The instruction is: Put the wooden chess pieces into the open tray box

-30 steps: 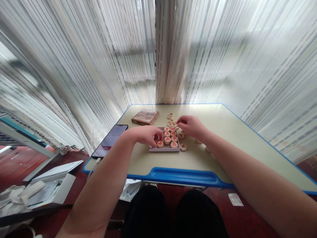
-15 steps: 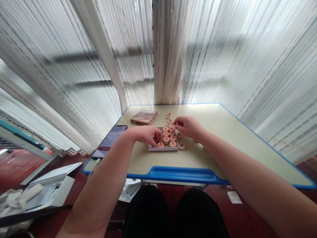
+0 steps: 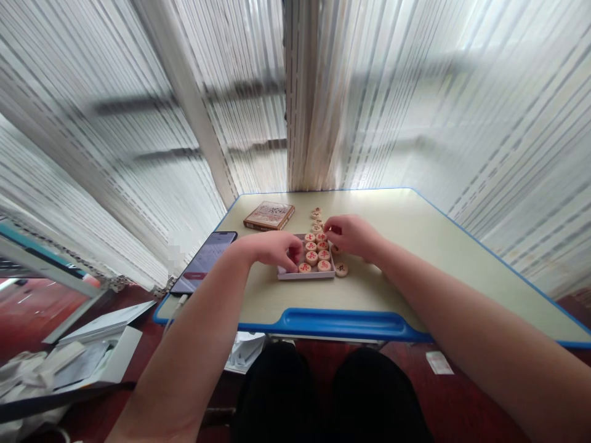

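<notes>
Red-lettered game pieces [image 3: 311, 258], eight of them showing, are sitting in two columns inside a shallow tray [image 3: 306, 276] on a pale worktop [image 3: 425, 246], where a person is working with both hands. Nearest the camera, dark-clad knees [image 3: 277, 387] are showing below a blue groove [image 3: 341, 323] that is running along the worktop's near edge. Beyond it, a loose dark-lettered piece [image 3: 341, 269] is lying just right of the tray. The left hand [image 3: 281, 251] is bending over the tray's left side, thumb and fingers curling narrowly beside the nearest red-lettered piece; whether they are gripping anything, one cannot tell. A phone [image 3: 203, 261] is lying to the left. The right hand [image 3: 347, 234] is hovering at the tray's far right, fingertips bunching close together, any hold hidden from view. Farther back, more loose pieces [image 3: 316, 215] are forming an uneven line, a printed box [image 3: 269, 215] is resting left of them, and pale striped curtains [image 3: 392, 92] are hanging behind.
</notes>
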`<action>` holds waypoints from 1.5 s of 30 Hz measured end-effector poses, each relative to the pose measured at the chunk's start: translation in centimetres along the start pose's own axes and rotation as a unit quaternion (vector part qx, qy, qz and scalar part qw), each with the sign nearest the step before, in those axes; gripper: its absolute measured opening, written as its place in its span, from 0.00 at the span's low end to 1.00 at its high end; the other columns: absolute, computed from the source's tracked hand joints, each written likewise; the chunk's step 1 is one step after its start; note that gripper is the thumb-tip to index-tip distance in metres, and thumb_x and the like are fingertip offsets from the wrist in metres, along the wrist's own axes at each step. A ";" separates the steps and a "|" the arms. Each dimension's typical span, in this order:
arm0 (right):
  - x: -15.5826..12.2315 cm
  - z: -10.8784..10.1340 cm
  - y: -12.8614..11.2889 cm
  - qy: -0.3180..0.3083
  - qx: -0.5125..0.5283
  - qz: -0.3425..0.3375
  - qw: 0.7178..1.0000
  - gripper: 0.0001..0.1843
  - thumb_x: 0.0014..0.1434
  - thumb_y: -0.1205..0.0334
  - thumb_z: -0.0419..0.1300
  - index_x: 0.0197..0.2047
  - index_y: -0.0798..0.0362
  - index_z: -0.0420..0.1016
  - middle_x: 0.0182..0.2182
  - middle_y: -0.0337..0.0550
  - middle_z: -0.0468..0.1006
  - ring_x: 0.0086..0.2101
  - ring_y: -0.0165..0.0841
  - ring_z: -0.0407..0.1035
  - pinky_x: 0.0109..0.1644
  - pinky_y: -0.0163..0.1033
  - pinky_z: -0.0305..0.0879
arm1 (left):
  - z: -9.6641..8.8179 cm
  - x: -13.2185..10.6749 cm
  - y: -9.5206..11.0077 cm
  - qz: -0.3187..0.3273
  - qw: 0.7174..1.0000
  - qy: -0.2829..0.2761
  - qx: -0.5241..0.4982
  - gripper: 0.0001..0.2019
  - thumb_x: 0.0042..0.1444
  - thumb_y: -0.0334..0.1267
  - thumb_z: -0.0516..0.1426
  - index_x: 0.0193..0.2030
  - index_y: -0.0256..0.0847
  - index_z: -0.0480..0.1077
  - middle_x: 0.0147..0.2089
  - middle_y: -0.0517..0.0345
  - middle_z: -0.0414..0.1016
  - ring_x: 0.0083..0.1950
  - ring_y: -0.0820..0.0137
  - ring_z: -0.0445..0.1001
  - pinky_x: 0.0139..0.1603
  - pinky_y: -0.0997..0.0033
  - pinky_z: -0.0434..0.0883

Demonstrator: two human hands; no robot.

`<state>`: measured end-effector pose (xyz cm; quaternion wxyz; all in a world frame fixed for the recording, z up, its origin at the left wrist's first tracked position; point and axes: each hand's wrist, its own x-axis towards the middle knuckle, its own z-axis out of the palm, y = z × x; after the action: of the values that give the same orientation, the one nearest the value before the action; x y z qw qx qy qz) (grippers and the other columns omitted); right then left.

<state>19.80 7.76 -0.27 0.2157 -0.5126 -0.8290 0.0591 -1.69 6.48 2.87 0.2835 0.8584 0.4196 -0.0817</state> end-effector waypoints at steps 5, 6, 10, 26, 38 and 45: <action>-0.1 0.0 -0.3 -0.008 -0.008 0.000 1.000 0.11 0.52 0.64 0.53 0.34 0.53 0.77 0.23 0.39 0.75 0.24 0.28 0.63 0.29 0.33 0.55 | 0.1 0.1 0.3 -0.017 1.000 0.013 0.015 0.13 0.41 0.45 0.60 0.31 0.40 0.67 0.29 0.62 0.69 0.30 0.73 0.64 0.27 0.74 0.58; -0.2 0.0 -0.3 -0.011 -0.011 0.002 1.000 0.11 0.52 0.64 0.53 0.34 0.53 0.77 0.24 0.39 0.75 0.24 0.28 0.63 0.29 0.33 0.55 | 0.1 0.1 0.4 -0.020 0.999 0.017 0.018 0.13 0.40 0.45 0.60 0.30 0.40 0.67 0.29 0.62 0.69 0.30 0.73 0.64 0.26 0.74 0.57; -0.1 -0.1 -0.3 -0.012 -0.019 0.008 1.000 0.11 0.53 0.64 0.54 0.35 0.52 0.77 0.24 0.39 0.76 0.24 0.28 0.63 0.29 0.33 0.55 | 0.2 0.0 0.6 -0.023 0.999 0.020 0.015 0.12 0.40 0.45 0.59 0.30 0.40 0.67 0.29 0.62 0.69 0.30 0.73 0.64 0.27 0.74 0.58; 0.0 0.2 0.1 -0.011 -0.026 0.005 1.000 0.11 0.52 0.62 0.54 0.34 0.51 0.78 0.25 0.39 0.77 0.25 0.29 0.63 0.29 0.34 0.54 | 0.6 0.3 0.8 -0.028 0.997 0.036 0.057 0.14 0.41 0.49 0.59 0.30 0.41 0.67 0.30 0.62 0.70 0.30 0.72 0.65 0.27 0.74 0.57; 0.0 -0.2 0.0 -0.049 -0.003 -0.002 0.999 0.13 0.56 0.58 0.54 0.40 0.53 0.76 0.37 0.45 0.77 0.34 0.33 0.69 0.38 0.36 0.62 | 0.5 0.2 0.7 -0.035 0.998 0.034 0.032 0.17 0.42 0.52 0.59 0.32 0.41 0.69 0.32 0.61 0.72 0.32 0.71 0.66 0.28 0.74 0.57; -1.3 -2.0 -0.7 -0.183 0.070 0.006 0.981 0.55 0.43 0.35 0.61 0.68 0.49 0.46 0.61 0.55 0.59 0.59 0.50 0.54 0.60 0.52 0.53 | 0.5 0.3 0.7 -0.035 0.999 0.032 0.023 0.17 0.42 0.52 0.59 0.32 0.41 0.69 0.31 0.62 0.71 0.31 0.71 0.66 0.28 0.74 0.57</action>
<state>20.58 6.06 1.36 0.0955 -0.4817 -0.8452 0.2107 -0.92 6.02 2.67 0.2471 0.8518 0.4560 -0.0738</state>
